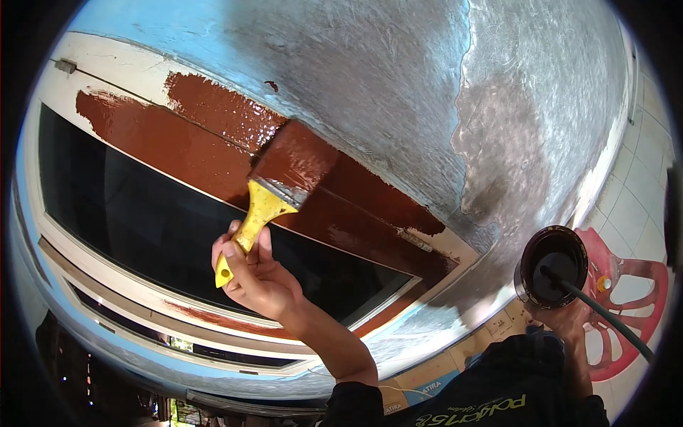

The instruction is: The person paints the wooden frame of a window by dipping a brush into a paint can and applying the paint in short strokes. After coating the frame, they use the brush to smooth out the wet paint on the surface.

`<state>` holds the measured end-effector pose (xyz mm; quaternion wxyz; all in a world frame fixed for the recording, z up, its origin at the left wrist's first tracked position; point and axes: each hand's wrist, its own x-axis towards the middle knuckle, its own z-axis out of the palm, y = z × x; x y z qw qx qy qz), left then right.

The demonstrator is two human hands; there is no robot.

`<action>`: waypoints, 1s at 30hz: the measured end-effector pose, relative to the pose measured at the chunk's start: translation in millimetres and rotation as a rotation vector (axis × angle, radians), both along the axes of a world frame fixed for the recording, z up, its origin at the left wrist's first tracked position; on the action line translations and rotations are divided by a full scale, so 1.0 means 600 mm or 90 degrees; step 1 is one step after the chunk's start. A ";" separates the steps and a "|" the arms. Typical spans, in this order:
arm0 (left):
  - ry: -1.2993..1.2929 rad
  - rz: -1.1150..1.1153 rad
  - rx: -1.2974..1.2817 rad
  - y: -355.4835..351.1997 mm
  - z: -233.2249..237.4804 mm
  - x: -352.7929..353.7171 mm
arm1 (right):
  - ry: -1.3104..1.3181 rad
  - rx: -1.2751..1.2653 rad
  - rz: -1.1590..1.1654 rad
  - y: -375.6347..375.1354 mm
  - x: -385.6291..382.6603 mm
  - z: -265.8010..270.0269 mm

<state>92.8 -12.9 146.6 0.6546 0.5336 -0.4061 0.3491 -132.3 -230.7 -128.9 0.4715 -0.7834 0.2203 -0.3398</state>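
Note:
My left hand (260, 277) is closed round the yellow handle of a wide paintbrush (263, 206). Its bristles, loaded with red-brown paint, lie against a wooden window frame (153, 135). Much of the frame's upper band is coated with wet, glossy paint, while pale off-white shows at the far left and the lower right end. Low on the right, my right hand (565, 317) holds a dark-rimmed paint can (525, 274) from below, its fingers partly hidden. Dark liquid fills part of the can, and a dark green stick (612, 320) leans out over its rim.
Dark glass (142, 192) sits inside the frame. A blue and grey wall (370, 64) adjoins it, with a small paint spot. Beyond the can is a red plastic chair (612, 249) on a tiled floor (626, 192). Cardboard boxes (434, 381) lie below the wall.

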 end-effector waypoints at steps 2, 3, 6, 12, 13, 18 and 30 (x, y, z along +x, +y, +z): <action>0.014 0.007 0.010 0.002 -0.006 -0.003 | 0.013 0.012 -0.039 0.006 0.000 -0.005; 0.013 0.007 0.020 0.009 -0.011 -0.004 | 0.023 0.025 -0.042 0.007 -0.001 -0.005; 0.018 -0.010 -0.030 0.017 -0.019 -0.006 | 0.031 0.043 -0.018 0.005 -0.003 0.001; -0.019 -0.003 -0.006 0.012 -0.005 -0.003 | -0.025 0.009 -0.038 0.007 0.005 0.026; -0.019 0.018 -0.006 0.013 -0.007 -0.004 | -0.031 0.004 -0.031 0.007 0.004 0.025; -0.015 0.014 -0.062 0.030 -0.006 -0.015 | -0.028 0.027 -0.030 0.007 0.001 0.033; -0.025 0.012 -0.072 0.013 -0.007 -0.013 | -0.072 -0.008 -0.026 0.002 0.005 0.018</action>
